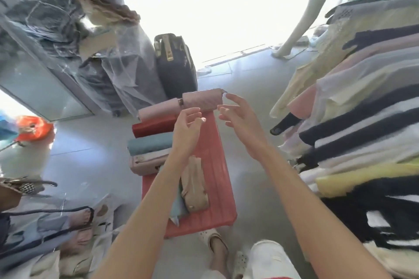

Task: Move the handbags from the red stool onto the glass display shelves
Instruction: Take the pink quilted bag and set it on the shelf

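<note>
A red stool [217,165] stands on the grey floor [95,165]. On it lie handbags — two pink ones [201,99] at the far end, then a red bag [154,128], a teal bag [149,144] and a pale pink bag [145,162] along its left edge — and a beige bag [195,188] nearer, beside a light blue one [178,209].

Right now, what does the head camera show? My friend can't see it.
Two open bare hands, left hand and right hand, reach over a red stool holding several handbags, toward a pink handbag at its far end. Clothes hang on the right.
</note>
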`<act>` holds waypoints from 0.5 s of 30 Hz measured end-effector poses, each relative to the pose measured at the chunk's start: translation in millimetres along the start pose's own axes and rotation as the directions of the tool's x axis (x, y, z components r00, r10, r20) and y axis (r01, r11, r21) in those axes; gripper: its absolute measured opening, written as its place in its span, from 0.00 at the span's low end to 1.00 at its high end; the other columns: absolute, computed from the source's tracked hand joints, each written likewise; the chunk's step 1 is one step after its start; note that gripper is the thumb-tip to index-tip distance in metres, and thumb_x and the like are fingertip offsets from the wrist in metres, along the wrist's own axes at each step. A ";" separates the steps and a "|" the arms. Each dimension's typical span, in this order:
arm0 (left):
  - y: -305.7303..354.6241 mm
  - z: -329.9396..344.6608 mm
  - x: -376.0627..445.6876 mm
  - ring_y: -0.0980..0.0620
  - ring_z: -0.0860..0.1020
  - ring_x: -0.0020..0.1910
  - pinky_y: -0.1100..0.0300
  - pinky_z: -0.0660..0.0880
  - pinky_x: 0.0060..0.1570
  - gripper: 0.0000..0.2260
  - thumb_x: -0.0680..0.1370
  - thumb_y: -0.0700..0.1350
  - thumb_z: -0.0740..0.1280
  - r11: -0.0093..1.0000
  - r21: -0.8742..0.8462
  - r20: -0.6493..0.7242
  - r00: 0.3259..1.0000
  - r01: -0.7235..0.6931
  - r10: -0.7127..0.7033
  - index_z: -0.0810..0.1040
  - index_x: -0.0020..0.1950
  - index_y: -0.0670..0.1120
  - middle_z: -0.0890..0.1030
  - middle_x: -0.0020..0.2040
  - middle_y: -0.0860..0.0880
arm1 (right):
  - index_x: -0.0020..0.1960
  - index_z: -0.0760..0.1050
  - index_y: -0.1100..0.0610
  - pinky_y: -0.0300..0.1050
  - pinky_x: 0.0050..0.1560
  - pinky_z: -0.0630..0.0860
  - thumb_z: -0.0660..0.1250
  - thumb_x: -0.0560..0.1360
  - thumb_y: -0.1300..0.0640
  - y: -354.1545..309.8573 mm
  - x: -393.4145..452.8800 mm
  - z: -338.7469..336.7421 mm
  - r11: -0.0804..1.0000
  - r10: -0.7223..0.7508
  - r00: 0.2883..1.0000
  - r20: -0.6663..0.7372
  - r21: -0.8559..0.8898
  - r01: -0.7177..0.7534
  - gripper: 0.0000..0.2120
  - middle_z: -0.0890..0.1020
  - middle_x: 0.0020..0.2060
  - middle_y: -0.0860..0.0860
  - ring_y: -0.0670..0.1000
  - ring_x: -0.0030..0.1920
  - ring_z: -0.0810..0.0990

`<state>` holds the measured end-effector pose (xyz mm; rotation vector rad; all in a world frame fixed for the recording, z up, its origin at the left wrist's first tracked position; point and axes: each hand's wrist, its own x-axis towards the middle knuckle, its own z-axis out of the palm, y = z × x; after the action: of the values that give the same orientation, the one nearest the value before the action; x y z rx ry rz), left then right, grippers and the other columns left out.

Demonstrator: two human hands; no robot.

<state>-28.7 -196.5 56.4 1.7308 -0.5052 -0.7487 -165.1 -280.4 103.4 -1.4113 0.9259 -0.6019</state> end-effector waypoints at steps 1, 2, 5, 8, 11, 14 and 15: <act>-3.1 1.7 10.8 0.56 0.80 0.59 0.55 0.78 0.60 0.12 0.80 0.44 0.69 1.000 0.011 0.004 1.000 0.017 -0.017 0.78 0.63 0.55 0.82 0.60 0.55 | 0.60 0.74 0.33 0.45 0.63 0.80 0.70 0.84 0.54 2.6 11.0 1.6 1.000 0.011 1.000 0.000 -0.008 -0.011 0.15 0.86 0.60 0.47 0.49 0.60 0.85; -5.3 3.2 19.2 0.56 0.80 0.58 0.55 0.77 0.60 0.13 0.80 0.44 0.69 0.999 0.026 0.009 0.999 0.035 -0.035 0.78 0.63 0.56 0.82 0.60 0.56 | 0.60 0.74 0.33 0.45 0.63 0.80 0.70 0.83 0.54 5.7 20.3 2.1 1.000 0.021 1.000 0.000 -0.018 -0.021 0.15 0.85 0.60 0.46 0.49 0.60 0.85; -11.6 7.0 46.7 0.56 0.80 0.60 0.57 0.76 0.58 0.13 0.80 0.46 0.69 0.995 0.074 0.028 0.997 0.071 -0.073 0.77 0.63 0.58 0.81 0.60 0.57 | 0.59 0.75 0.32 0.46 0.63 0.80 0.70 0.83 0.53 16.0 48.0 3.8 0.997 0.067 0.998 -0.006 -0.033 -0.067 0.15 0.85 0.60 0.46 0.49 0.61 0.84; -18.0 12.0 75.7 0.56 0.79 0.61 0.57 0.75 0.60 0.14 0.80 0.46 0.69 0.991 0.090 0.029 0.995 0.094 -0.097 0.76 0.63 0.60 0.80 0.62 0.55 | 0.60 0.76 0.36 0.43 0.61 0.80 0.70 0.83 0.54 29.8 79.0 1.5 0.994 0.102 0.995 0.001 -0.047 -0.102 0.13 0.85 0.59 0.47 0.51 0.61 0.84; -32.3 18.4 110.2 0.55 0.79 0.62 0.56 0.75 0.62 0.15 0.80 0.47 0.69 0.981 0.122 0.018 0.988 0.148 -0.152 0.76 0.66 0.58 0.79 0.64 0.53 | 0.60 0.78 0.40 0.43 0.60 0.79 0.70 0.83 0.55 52.9 120.6 0.1 0.986 0.160 0.987 -0.009 -0.044 -0.160 0.11 0.85 0.58 0.50 0.53 0.60 0.84; -46.5 20.6 144.7 0.54 0.78 0.62 0.56 0.73 0.62 0.17 0.80 0.46 0.69 0.969 0.125 -0.007 0.977 0.214 -0.215 0.76 0.69 0.55 0.78 0.66 0.51 | 0.65 0.76 0.45 0.42 0.56 0.78 0.70 0.83 0.57 81.5 164.6 1.6 0.977 0.209 0.978 -0.023 -0.034 -0.210 0.13 0.85 0.56 0.51 0.52 0.57 0.84; -51.7 21.9 159.2 0.54 0.78 0.63 0.56 0.73 0.64 0.17 0.81 0.46 0.69 0.963 0.123 -0.024 0.971 0.239 -0.238 0.76 0.69 0.55 0.78 0.67 0.50 | 0.66 0.75 0.45 0.42 0.56 0.78 0.70 0.83 0.56 92.6 180.8 2.6 0.974 0.227 0.973 -0.034 -0.024 -0.227 0.14 0.85 0.56 0.51 0.52 0.57 0.84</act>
<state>66.1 -303.9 -33.0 1.9336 -0.3461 -0.8946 -81.5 -418.1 -20.4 -1.3012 1.1064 -0.4407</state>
